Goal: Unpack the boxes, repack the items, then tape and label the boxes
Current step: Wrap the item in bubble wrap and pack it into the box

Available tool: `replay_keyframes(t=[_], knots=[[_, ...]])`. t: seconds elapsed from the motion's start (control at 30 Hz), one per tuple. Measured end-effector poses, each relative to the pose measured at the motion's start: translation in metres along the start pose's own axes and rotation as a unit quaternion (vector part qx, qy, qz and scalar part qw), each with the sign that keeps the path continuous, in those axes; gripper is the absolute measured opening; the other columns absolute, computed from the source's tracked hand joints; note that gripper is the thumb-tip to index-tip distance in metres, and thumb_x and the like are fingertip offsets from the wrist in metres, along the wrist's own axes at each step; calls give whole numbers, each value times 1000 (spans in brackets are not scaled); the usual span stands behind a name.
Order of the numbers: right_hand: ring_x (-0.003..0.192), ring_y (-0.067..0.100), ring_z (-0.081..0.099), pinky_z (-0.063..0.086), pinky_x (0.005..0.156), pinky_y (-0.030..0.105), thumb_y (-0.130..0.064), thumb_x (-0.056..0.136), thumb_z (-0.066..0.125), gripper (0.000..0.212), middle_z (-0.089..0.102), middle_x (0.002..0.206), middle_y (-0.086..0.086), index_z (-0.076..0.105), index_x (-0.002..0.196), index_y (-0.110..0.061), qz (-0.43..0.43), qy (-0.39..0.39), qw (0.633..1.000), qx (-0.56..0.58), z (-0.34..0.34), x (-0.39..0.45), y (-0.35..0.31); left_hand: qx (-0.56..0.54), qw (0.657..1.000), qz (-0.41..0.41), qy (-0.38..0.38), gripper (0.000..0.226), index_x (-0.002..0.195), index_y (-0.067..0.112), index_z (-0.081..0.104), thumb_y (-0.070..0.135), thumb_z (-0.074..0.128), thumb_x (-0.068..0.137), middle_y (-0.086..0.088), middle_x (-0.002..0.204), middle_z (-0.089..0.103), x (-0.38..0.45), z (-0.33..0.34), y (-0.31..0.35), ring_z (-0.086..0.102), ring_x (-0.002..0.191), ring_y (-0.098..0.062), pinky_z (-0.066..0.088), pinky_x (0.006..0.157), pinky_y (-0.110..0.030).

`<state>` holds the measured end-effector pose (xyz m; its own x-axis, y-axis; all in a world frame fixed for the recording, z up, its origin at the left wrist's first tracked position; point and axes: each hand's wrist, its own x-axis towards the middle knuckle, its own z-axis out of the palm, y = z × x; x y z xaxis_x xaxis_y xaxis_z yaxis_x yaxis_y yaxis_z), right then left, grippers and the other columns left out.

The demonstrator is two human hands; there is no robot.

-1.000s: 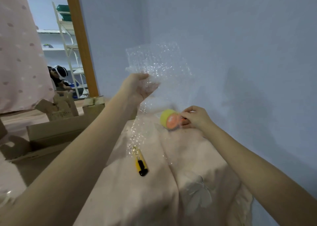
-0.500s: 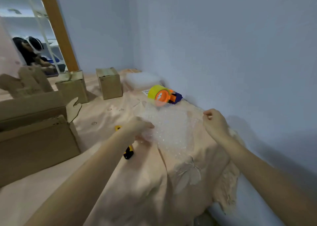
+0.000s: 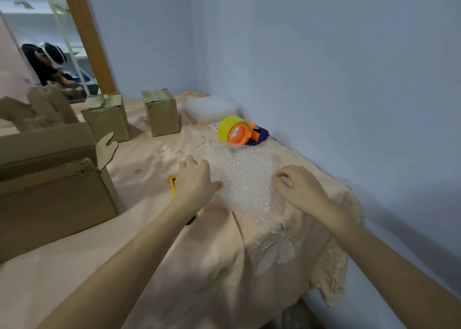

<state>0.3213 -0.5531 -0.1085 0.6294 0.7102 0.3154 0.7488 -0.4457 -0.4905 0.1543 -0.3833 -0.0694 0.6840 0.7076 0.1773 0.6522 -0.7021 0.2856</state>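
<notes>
A clear bubble wrap sheet (image 3: 247, 184) lies flat on the peach tablecloth (image 3: 149, 159) between my hands. My left hand (image 3: 197, 179) rests on its left edge with fingers nearly straight and the thumb on the wrap. My right hand (image 3: 299, 186) is at the right edge, its curled fingers pinching the wrap. Just beyond the sheet sits a tape dispenser (image 3: 234, 134) with a yellow roll and orange frame. A large open cardboard box (image 3: 50, 191) stands at the left. Two small closed boxes (image 3: 107, 119) (image 3: 162, 111) stand further back.
A yellow utility knife (image 3: 172, 184) lies mostly hidden under my left hand. A stack of bubble wrap (image 3: 209, 108) and a white label sheet (image 3: 215, 125) lie near the corner. The blue wall (image 3: 349, 91) runs close along the right. A mirror (image 3: 37, 41) leans at the back left.
The bubble wrap came down from in front of the wall and now lies flat on the cloth. My right hand left the tape dispenser and took the wrap's right edge. The view tilted down.
</notes>
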Motion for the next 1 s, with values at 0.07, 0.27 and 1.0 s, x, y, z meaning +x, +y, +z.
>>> replay_keyframes(t=[0.07, 0.27, 1.0], knots=[[93, 12, 54, 47, 84, 36, -60, 81, 47, 37, 63, 94, -12, 67, 84, -29, 18, 14, 1000, 12, -2, 3, -10, 22, 998, 22, 49, 51, 123, 7, 50, 39, 66, 86, -12, 124, 39, -3, 1, -1, 40, 117, -28, 40, 84, -34], [92, 15, 61, 49, 82, 32, -42, 78, 72, 33, 61, 94, -6, 62, 99, -18, 112, -53, 988, 94, 2, 5, -40, 87, 978, 129, 142, 42, 109, 7, 64, 23, 79, 73, -12, 108, 57, -14, 7, -1, 57, 96, -32, 34, 61, -31], [107, 12, 58, 51, 90, 31, -40, 89, 62, 46, 60, 108, -6, 52, 126, -14, 93, -27, 913, 397, -26, 2, -120, -575, 815, 57, 48, 24, 105, 14, 56, -2, 39, 100, -7, 89, 70, -61, -67, -36, 68, 69, -16, 56, 67, -26]])
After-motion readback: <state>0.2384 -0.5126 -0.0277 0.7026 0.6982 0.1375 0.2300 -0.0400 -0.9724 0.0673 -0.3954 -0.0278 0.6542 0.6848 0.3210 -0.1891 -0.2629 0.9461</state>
